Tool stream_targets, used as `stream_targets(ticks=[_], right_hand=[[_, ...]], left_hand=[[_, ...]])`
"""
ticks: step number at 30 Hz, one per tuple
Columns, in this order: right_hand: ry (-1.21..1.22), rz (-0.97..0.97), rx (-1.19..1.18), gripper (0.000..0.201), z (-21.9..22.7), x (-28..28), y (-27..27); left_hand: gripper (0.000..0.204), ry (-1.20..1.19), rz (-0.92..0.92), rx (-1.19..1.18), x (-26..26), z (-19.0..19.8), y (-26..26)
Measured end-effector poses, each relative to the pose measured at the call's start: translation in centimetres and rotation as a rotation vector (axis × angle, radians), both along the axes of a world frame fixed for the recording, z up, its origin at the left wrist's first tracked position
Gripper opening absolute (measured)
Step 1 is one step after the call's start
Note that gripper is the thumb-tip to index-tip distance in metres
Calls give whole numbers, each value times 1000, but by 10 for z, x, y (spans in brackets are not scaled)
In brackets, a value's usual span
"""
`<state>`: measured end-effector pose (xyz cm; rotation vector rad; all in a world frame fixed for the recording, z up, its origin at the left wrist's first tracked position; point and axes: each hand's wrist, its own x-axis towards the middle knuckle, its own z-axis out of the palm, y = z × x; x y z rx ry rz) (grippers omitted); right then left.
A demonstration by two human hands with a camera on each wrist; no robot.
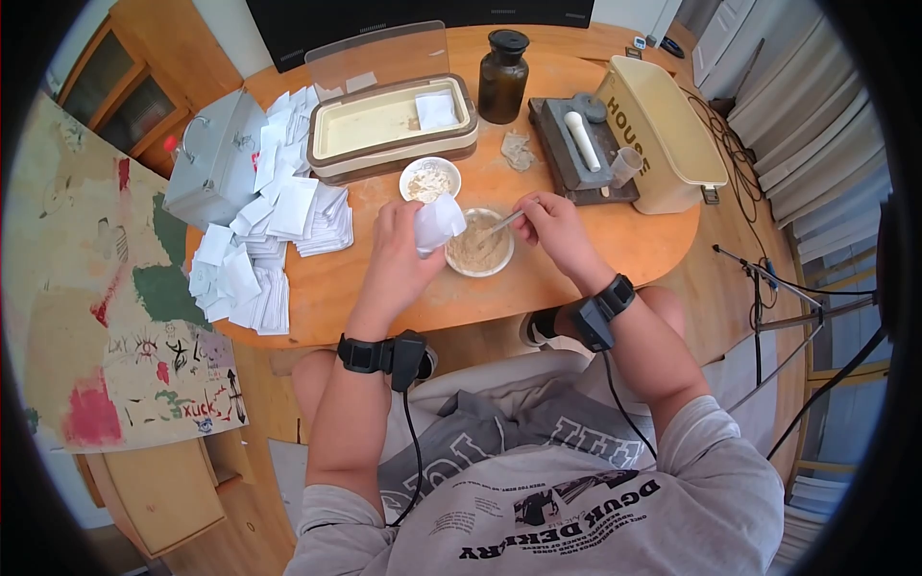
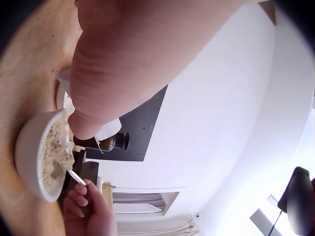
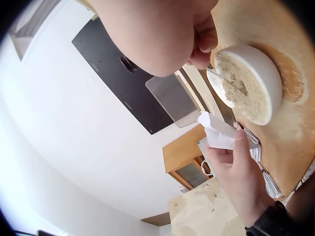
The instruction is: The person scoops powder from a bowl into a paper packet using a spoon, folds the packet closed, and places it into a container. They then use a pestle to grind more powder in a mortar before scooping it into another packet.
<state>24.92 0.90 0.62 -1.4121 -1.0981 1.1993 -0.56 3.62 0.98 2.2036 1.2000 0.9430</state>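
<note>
My left hand (image 1: 396, 252) pinches a small white paper packet (image 1: 439, 225) beside a white bowl (image 1: 508, 257) of beige powder (image 1: 477, 248). In the right wrist view the packet (image 3: 220, 132) looks opened out at one end, held between thumb and fingers. My right hand (image 1: 557, 230) grips a metal spoon (image 1: 503, 223), its tip down in the powder. A second white bowl (image 1: 407, 193) with whitish powder stands just behind. In the left wrist view the right hand (image 2: 90, 209) holds the spoon's handle over the bowl's rim.
Stacks of white packets (image 1: 322, 219) lie at the left by a metal case (image 1: 219, 158). Behind are a lidded tray (image 1: 392, 158) and a dark jar (image 1: 503, 79). On the right, a stone slab (image 1: 554, 144) carries a white pestle (image 1: 582, 142), beside a cream bin (image 1: 663, 144).
</note>
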Motion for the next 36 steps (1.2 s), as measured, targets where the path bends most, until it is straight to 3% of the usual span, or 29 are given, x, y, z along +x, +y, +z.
stream_targets(ticks=[11, 14, 17, 18, 20, 23, 25, 27, 31, 33, 36], right_hand=[[138, -97, 118, 21, 30, 11, 8], [48, -77, 177, 19, 35, -11, -2], [-310, 69, 475, 13, 45, -26, -21], [-307, 74, 471, 13, 49, -24, -25], [-530, -43, 632, 11, 56, -15, -32], [-617, -52, 614, 9, 58, -9, -28], [-675, -46, 618, 8, 51, -7, -24], [-820, 14, 584, 9, 41, -7, -20], [-811, 33, 491, 13, 20, -6, -11], [-505, 61, 191, 19, 11, -8, -8], [-303, 77, -5, 22, 2, -11, -3]], left_hand=[[53, 79, -26, -19, 7, 1, -3], [52, 38, -49, -65, 11, 5, -7], [55, 6, -72, -79, 13, 4, -10], [57, -29, -60, -99, 12, 0, -9], [59, -69, -42, -125, 11, -10, -4], [61, -251, 32, -269, 11, -22, 6], [59, -529, 35, -400, 10, -22, 9], [60, -515, 29, -358, 9, -24, 10], [62, -420, 36, -302, 10, -8, 3], [61, -376, 42, -281, 9, -3, 2], [60, -243, 50, -194, 9, 0, 2]])
